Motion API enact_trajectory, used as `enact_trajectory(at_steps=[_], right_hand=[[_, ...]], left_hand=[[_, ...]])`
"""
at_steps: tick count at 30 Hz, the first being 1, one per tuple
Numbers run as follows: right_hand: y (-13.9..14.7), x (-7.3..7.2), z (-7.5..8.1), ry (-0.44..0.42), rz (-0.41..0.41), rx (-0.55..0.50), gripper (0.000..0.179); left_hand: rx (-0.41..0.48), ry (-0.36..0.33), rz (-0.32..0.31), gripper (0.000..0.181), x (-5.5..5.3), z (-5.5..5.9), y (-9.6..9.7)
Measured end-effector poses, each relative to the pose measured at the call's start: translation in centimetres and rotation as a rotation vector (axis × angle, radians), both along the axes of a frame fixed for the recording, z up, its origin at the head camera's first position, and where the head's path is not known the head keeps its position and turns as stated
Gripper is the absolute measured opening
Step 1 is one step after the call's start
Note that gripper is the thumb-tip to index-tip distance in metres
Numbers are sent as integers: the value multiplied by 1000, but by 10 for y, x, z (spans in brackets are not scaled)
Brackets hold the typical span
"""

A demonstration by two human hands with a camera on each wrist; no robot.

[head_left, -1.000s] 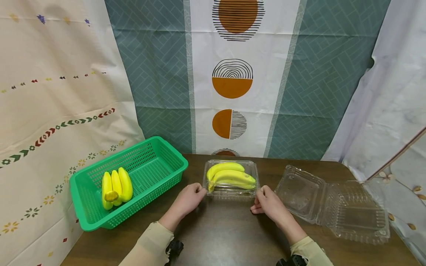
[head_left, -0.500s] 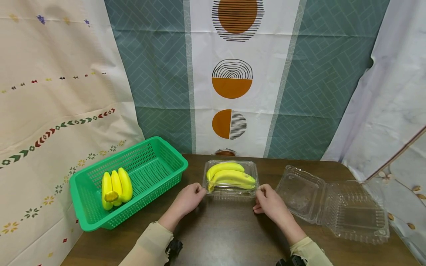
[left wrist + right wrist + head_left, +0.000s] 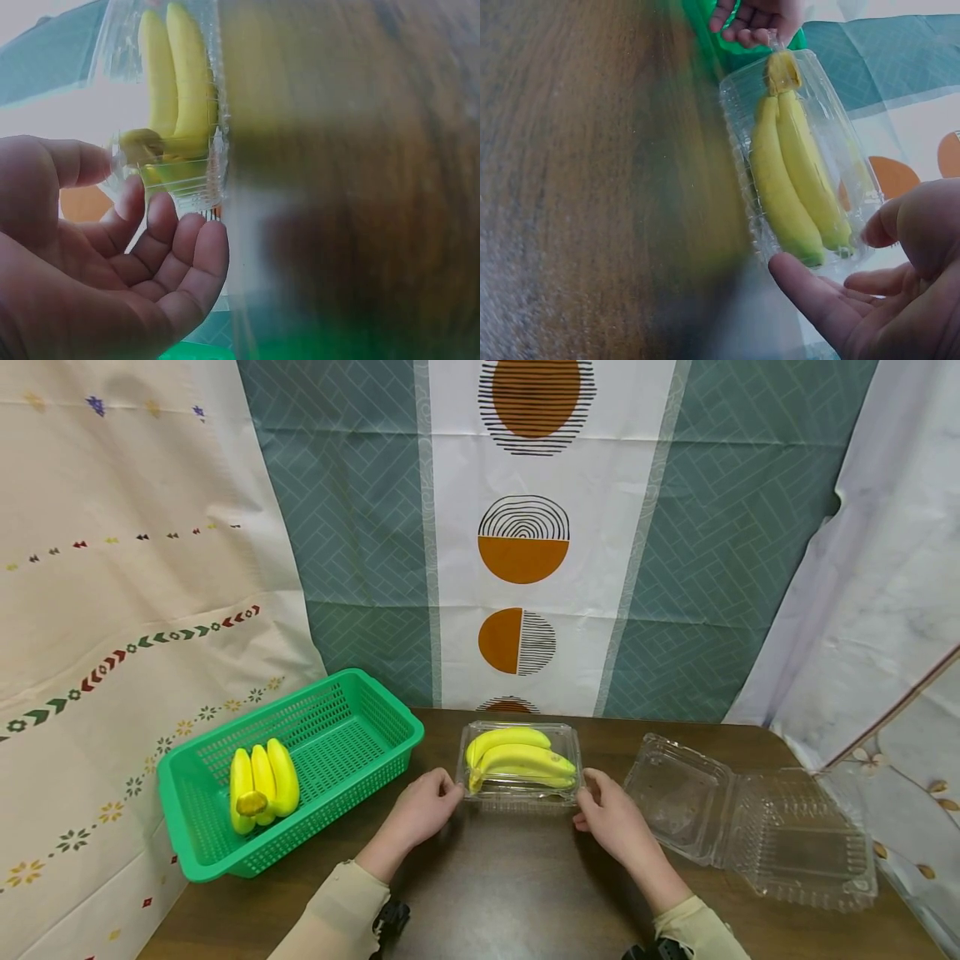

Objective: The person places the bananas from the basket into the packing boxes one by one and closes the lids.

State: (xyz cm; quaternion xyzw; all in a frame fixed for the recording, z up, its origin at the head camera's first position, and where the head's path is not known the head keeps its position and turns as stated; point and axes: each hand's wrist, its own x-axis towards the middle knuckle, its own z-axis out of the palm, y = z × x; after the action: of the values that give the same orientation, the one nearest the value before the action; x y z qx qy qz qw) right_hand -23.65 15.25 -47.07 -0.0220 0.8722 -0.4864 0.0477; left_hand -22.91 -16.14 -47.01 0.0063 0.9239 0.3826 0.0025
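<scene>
A clear plastic clamshell container stands on the table with its lid down. Bananas show through it, their stem at the left end. At the front left corner, my left hand pinches the rim between thumb and index finger; its other fingers are loosely curled. My right hand holds the front right corner, thumb in front and index finger along the side. In the right wrist view, a lower finger reaches out by the container's bottom edge. The exact contact of the right fingertips is partly hidden.
A green basket stands at the left with a bunch of bananas in it. On the right, another clear clamshell lies unfolded near the table's edge. Patterned cloths hang behind and at both sides.
My right hand's fingers have shifted slightly, the index finger moving up along the container's right side. The left hand, the container and the bananas have hardly moved.
</scene>
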Motion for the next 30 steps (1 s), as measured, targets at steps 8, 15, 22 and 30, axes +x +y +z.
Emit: enact_trajectory(at_steps=[8,15,22,30], right_hand=[[2,1,4,77,6,148,57],[3,3,7,136,-1,235,57],[1,6,11,152,2,237,61],[-2,8,13,205,22,265,66]], left_hand=[[-15,57,24,21,-1,0,0],[-1,69,33,28,0,5,3],[-22,84,36,45,4,8,7],[-31,107,17,56,7,12,14]])
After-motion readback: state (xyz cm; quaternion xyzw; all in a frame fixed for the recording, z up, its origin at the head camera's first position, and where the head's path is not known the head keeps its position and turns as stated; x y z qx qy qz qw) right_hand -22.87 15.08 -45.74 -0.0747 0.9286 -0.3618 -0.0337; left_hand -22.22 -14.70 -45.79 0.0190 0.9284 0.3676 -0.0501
